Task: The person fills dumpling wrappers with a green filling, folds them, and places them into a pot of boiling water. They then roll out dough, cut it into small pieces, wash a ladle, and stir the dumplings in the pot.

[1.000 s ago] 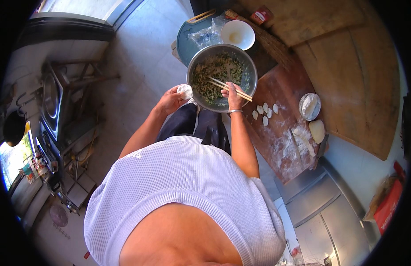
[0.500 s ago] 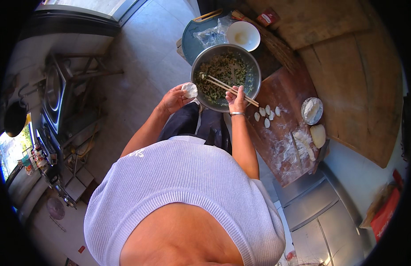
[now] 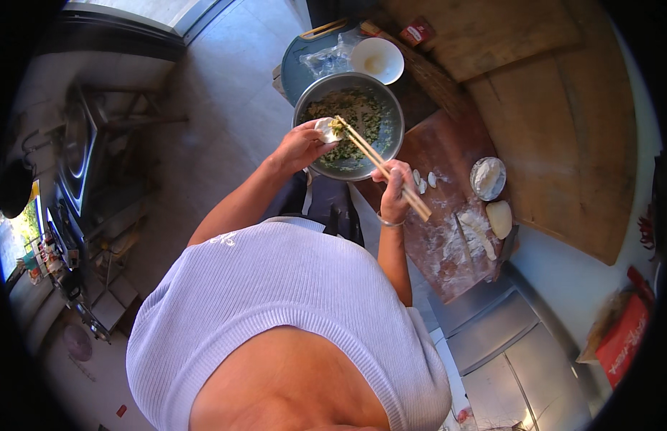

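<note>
My left hand (image 3: 302, 146) pinches a round white dumpling wrapper (image 3: 324, 129) over the left side of a wide metal bowl (image 3: 398, 128). Green and yellowish chopped filling (image 3: 359, 115) lies in that bowl. In my right hand (image 3: 396, 188) is a pair of wooden chopsticks (image 3: 366, 147), slanting up to the left. Their tips meet a clump of filling on the wrapper. Small white dough pieces (image 3: 422, 183) sit just right of my right hand, partly hidden by it, on a floured wooden board (image 3: 448, 154).
Beyond the metal bowl are a white bowl (image 3: 377, 59), a crumpled plastic bag (image 3: 330, 59) and a blue-green round tray (image 3: 294, 75). On the board lie a bowl of flour (image 3: 487, 178), a dough lump (image 3: 499, 219) and a dough strip (image 3: 479, 235). A straw broom (image 3: 427, 75) lies behind.
My left hand has moved the wrapper over the bowl. The chopsticks have lifted filling from the bowl onto the wrapper, and my right hand has come nearer my body. The view has shifted slightly.
</note>
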Tool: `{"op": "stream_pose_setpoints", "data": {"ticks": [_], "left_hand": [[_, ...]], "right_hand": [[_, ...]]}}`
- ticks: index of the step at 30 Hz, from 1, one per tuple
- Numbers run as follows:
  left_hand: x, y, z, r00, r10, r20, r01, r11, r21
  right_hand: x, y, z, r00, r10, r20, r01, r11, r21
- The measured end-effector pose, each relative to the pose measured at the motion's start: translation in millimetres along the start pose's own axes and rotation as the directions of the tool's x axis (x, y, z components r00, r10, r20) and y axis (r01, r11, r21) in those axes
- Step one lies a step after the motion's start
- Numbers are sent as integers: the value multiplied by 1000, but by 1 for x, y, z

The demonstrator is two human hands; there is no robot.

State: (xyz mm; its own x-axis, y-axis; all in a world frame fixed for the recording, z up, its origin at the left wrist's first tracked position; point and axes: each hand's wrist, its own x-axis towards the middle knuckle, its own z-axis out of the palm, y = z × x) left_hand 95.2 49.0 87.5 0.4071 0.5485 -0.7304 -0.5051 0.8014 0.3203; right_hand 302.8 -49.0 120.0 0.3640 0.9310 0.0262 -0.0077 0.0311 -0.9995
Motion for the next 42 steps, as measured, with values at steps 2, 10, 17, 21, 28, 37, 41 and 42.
{"op": "stream_pose_setpoints", "data": {"ticks": [2,10,17,21,28,37,41,42], "left_hand": [[5,-3,12,999,20,42,-20,1000,6],[-8,-1,36,992,9,123,-10,1000,8],[-39,3,42,968,-34,247,6,994,113],[-55,5,47,951,-84,298,14,973,229],[-76,7,64,954,-60,294,-32,953,301],[-70,-5,55,978,-28,207,-12,982,190],[-62,-6,43,963,-35,268,7,995,103],[-62,-5,43,965,-33,258,7,995,100]], "right_hand": [[0,-21,-5,963,-202,175,242,939,-246],[-2,-61,-20,951,-306,47,309,932,-189],[15,-44,-67,955,295,-22,-247,834,494],[21,-32,-70,917,387,97,-367,722,587],[19,-19,-63,902,414,122,-403,705,584],[21,-10,-63,928,348,132,-367,793,487],[26,-23,-55,927,350,131,-366,776,514],[28,-26,-54,927,357,118,-362,762,536]]}}
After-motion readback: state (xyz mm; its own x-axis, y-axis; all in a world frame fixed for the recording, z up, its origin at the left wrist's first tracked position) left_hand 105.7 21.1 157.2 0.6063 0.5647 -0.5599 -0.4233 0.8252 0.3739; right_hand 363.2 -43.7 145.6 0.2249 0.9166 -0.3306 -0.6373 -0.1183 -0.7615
